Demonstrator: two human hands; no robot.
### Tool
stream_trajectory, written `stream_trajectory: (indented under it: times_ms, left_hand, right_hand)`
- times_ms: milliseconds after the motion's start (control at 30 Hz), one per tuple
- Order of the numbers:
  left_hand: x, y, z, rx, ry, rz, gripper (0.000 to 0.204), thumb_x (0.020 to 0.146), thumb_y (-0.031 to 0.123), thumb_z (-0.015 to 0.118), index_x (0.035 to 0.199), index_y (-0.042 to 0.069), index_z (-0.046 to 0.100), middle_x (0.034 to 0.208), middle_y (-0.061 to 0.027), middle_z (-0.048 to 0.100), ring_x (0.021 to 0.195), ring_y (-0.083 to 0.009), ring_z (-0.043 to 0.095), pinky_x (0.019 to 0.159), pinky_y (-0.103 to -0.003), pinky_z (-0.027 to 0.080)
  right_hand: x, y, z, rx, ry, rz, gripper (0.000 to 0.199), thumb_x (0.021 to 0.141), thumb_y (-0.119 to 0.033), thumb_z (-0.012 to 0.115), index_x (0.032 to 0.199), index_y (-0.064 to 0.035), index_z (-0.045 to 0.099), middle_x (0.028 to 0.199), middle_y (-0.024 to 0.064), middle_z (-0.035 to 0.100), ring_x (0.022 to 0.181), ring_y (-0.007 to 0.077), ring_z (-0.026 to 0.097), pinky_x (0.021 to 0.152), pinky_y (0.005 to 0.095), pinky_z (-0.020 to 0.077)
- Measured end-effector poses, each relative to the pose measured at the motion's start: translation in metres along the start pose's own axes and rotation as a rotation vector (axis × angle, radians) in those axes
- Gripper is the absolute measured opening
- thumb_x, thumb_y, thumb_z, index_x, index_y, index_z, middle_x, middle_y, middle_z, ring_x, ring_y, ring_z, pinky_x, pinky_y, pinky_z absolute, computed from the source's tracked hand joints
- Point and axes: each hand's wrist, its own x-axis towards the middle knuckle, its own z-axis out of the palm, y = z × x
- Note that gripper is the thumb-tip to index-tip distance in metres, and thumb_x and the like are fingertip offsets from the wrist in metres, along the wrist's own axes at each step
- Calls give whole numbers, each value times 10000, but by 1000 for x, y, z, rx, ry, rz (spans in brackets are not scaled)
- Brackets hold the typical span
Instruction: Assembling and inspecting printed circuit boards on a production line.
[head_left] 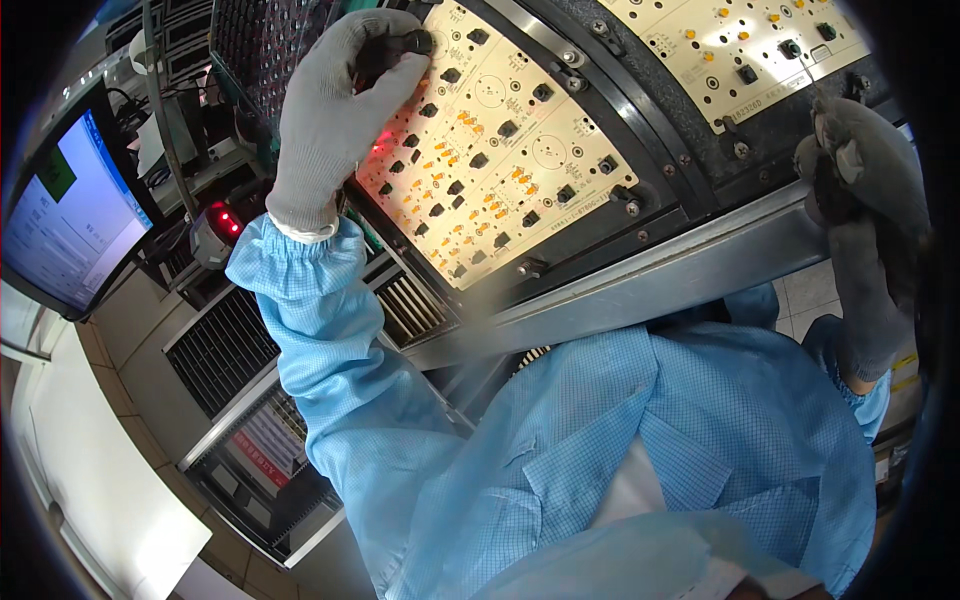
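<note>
The left hand (pixel 335 110) grips a small black component (pixel 405 45) at the far-left corner of the cream circuit board (pixel 500 150), fingers closed on it. The right hand (pixel 865 190), well apart at right, appears curled; its grip cannot be told.

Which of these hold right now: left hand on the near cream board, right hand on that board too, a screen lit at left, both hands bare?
1. The left hand is at the cream circuit board, pinching a small black part. True.
2. The right hand touches that board. False: it is off at the right, by the metal rail.
3. A monitor is lit at left. True.
4. Both hands are bare. False: both wear grey gloves.
</note>
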Motion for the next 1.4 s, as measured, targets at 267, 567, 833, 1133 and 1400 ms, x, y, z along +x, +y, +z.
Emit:
stream_trajectory:
  times_ms: [267, 567, 833, 1133, 1400]
  left_hand:
    - [0, 11, -3, 215, -36, 61, 307, 886, 57, 676, 1185, 3, 634, 1079, -41, 668, 1006, -104, 613, 922, -249, 475]
    - [5, 48, 7, -170, -23, -194, 229, 846, -23, 663, 1071, -30, 619, 929, -63, 662, 772, -110, 636, 670, -232, 526]
    - [11, 41, -2, -151, -106, -172, 235, 869, -3, 653, 1100, -22, 611, 932, -62, 661, 751, -98, 623, 653, -234, 506]
    - [16, 40, -8, -45, -161, -11, 276, 863, 20, 665, 1132, -14, 611, 1006, -45, 652, 942, -118, 596, 847, -247, 480]
    - [19, 47, -5, -54, -187, -19, 284, 865, 37, 657, 1139, -17, 601, 1019, -50, 639, 924, -119, 585, 830, -246, 483]
  right_hand:
    - [-1, -16, -5, -247, -136, 253, 285, 870, 6, 550, 1114, 122, 642, 1009, 238, 707, 933, 319, 721, 842, 388, 613]
    - [21, -43, 8, -6, 34, 184, 250, 883, -55, 629, 1082, 90, 670, 989, 216, 717, 934, 314, 722, 845, 405, 613]
    - [9, -24, -2, -73, -104, 69, 334, 917, -145, 632, 1187, 52, 629, 1096, 202, 693, 1018, 315, 697, 879, 426, 595]
    - [31, -40, 20, -49, -104, 57, 351, 945, -142, 592, 1249, 33, 585, 1169, 203, 654, 1071, 318, 671, 912, 421, 579]
    - [18, -34, 16, -23, -94, 24, 370, 969, -140, 556, 1304, 16, 546, 1235, 205, 620, 1117, 322, 647, 942, 417, 564]
